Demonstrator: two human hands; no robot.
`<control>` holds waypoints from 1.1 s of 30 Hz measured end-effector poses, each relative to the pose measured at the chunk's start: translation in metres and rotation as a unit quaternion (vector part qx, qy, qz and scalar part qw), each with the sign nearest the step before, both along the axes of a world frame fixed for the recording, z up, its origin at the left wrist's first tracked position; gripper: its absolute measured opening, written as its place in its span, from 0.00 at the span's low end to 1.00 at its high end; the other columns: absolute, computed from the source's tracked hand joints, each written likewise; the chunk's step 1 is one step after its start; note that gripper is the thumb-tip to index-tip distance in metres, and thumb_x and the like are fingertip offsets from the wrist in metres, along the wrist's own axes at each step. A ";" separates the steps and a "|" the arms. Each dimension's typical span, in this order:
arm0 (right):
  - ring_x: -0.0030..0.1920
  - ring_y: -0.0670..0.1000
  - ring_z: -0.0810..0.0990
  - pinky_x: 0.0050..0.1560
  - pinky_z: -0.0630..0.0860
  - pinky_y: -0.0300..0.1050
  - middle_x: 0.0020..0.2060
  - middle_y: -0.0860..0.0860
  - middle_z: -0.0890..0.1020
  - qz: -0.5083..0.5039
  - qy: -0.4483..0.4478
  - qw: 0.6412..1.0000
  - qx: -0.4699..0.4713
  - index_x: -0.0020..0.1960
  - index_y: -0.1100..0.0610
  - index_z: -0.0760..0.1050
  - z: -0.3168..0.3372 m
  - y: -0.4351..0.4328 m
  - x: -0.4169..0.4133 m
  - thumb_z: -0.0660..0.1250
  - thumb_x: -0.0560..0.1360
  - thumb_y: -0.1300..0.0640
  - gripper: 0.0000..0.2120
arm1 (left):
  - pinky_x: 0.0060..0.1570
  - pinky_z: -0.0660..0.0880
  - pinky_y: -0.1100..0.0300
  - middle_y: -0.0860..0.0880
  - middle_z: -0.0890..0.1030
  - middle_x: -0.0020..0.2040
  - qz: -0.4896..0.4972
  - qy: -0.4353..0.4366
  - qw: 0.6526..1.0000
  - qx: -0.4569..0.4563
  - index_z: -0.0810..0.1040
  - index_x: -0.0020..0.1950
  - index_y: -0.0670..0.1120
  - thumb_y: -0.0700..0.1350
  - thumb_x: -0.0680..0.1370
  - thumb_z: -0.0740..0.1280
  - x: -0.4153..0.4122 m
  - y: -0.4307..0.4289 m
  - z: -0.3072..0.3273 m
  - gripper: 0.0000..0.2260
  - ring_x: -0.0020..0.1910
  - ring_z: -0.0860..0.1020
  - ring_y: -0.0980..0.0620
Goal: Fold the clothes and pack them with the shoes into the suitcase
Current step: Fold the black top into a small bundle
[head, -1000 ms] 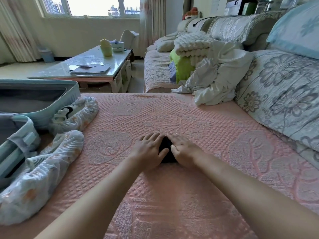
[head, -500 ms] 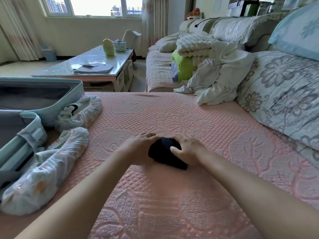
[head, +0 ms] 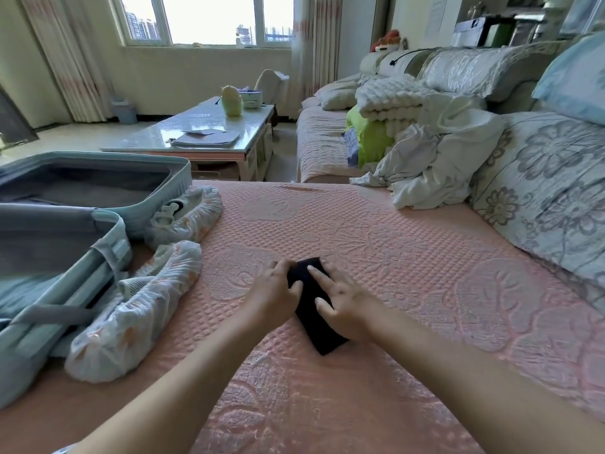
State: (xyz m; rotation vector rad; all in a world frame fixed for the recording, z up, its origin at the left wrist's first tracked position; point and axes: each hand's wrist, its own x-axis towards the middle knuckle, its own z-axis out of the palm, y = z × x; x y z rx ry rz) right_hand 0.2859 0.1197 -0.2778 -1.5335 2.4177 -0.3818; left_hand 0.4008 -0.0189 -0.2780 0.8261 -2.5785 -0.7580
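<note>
A small folded black garment lies flat on the pink sofa cover in front of me. My left hand rests at its left edge with the thumb on the cloth. My right hand presses on top of it with spread, straight fingers. An open light-blue suitcase sits at the left. Two shoes in translucent floral covers lie beside it, the far one against its wall and the near one closer to me. A heap of white clothes lies at the back right.
Floral cushions line the right side. Behind the white heap are a green item and a folded cream blanket. A glass-topped coffee table with papers and a yellow object stands beyond the suitcase.
The black garment, bunched between both hands half a second ago, now lies flattened and longer. My right hand has gone from gripping to pressing flat; my left has shifted to its left edge.
</note>
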 end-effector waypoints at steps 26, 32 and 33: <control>0.49 0.48 0.83 0.55 0.79 0.48 0.48 0.49 0.84 0.016 -0.277 0.944 -0.179 0.58 0.56 0.79 0.034 0.013 0.003 0.78 0.67 0.57 0.20 | 0.48 0.79 0.56 0.46 0.79 0.54 -0.152 0.081 0.963 0.208 0.75 0.62 0.57 0.40 0.62 0.70 0.039 -0.020 0.071 0.29 0.48 0.81 0.49; 0.48 0.54 0.82 0.47 0.74 0.49 0.51 0.50 0.84 0.103 0.256 0.914 -0.298 0.64 0.54 0.76 0.027 0.011 0.019 0.71 0.72 0.54 0.21 | 0.63 0.72 0.52 0.52 0.62 0.67 -0.164 0.001 0.968 -0.191 0.58 0.77 0.54 0.45 0.67 0.72 0.065 -0.001 0.055 0.42 0.65 0.67 0.48; 0.48 0.55 0.81 0.48 0.74 0.51 0.50 0.51 0.83 0.110 0.284 0.909 -0.284 0.63 0.55 0.76 0.018 0.010 0.020 0.70 0.71 0.55 0.20 | 0.65 0.70 0.50 0.51 0.59 0.70 -0.172 -0.006 0.964 -0.204 0.57 0.78 0.51 0.46 0.67 0.73 0.066 0.003 0.043 0.43 0.69 0.65 0.46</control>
